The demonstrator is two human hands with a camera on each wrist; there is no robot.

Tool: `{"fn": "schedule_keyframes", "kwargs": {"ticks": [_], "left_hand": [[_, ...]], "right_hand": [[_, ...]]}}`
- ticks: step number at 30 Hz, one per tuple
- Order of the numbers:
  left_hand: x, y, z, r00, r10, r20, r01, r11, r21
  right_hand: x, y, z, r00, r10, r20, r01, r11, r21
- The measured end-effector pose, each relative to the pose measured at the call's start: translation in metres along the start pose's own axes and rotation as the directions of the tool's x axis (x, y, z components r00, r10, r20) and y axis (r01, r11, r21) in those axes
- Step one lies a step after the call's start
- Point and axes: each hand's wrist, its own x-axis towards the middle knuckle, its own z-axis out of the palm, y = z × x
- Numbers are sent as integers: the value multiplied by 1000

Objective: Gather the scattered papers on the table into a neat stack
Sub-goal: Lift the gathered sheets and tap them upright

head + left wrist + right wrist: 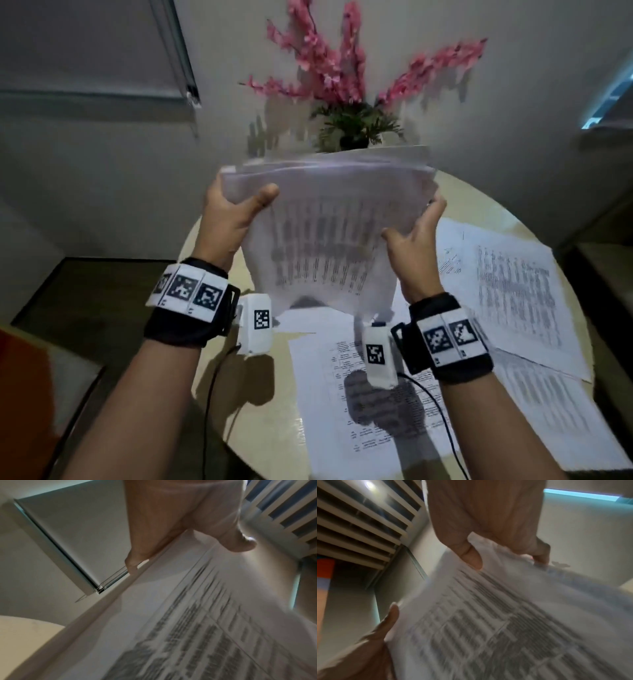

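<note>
A bundle of printed sheets (325, 219) is raised upright above the round cream table (219, 377), blurred by motion. My left hand (233, 209) grips its left edge, thumb on the printed face and fingers behind. My right hand (416, 233) grips the right edge the same way. In the left wrist view the thumb (236, 539) presses the bundle (197, 622). The right wrist view shows my thumb (471, 557) on the bundle (496, 622), with fingers curled over its top edge. Loose printed sheets lie on the table: one in front (349, 404), others at the right (513, 291).
A pot of pink flowers (352, 102) stands at the table's far side, just behind the raised bundle. Cables from both wrist cameras trail over the table. A dark low surface (85, 291) lies to the left, and an orange object (20, 394) at the bottom left.
</note>
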Motion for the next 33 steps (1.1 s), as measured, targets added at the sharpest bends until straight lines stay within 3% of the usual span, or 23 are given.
{"fn": "schedule_keyframes", "kwargs": {"ticks": [3, 7, 10, 13, 17, 20, 22, 25, 28, 30, 33], "left_hand": [[1, -3, 2, 995, 49, -88, -48, 999, 20], [0, 2, 6, 954, 294, -51, -264, 911, 316], [3, 4, 6, 921, 389, -2, -341, 810, 477], [4, 0, -3, 945, 325, -48, -277, 867, 415], [8, -6, -2, 938, 347, 22, -327, 858, 396], [10, -10, -2, 944, 327, 30, -312, 863, 397], [11, -12, -7, 953, 302, -11, -277, 889, 365], [11, -22, -13, 987, 151, -58, -141, 980, 142], [4, -35, 2, 996, -66, 54, 59, 992, 112], [6, -39, 10, 998, -66, 4, 65, 983, 170], [18, -26, 10, 999, 24, -39, -20, 995, 102]], "right_hand": [[5, 0, 9, 988, -147, -54, 144, 988, -59], [17, -7, 17, 899, -428, -99, 382, 873, -302], [24, -13, 14, 917, -383, -109, 304, 850, -430], [25, -15, 9, 922, -352, -163, 269, 883, -385], [29, -24, 11, 904, -424, -49, 347, 797, -495], [36, -28, 8, 908, -415, -55, 303, 742, -598], [33, -22, 3, 917, -375, -135, 253, 809, -530], [28, 1, 1, 956, -142, -257, 91, 976, -198], [22, 26, 12, 972, 134, -193, -143, 989, -34], [21, 32, 22, 979, 155, -132, -165, 984, -72], [32, 18, 22, 974, 89, -209, -93, 996, -11]]}}
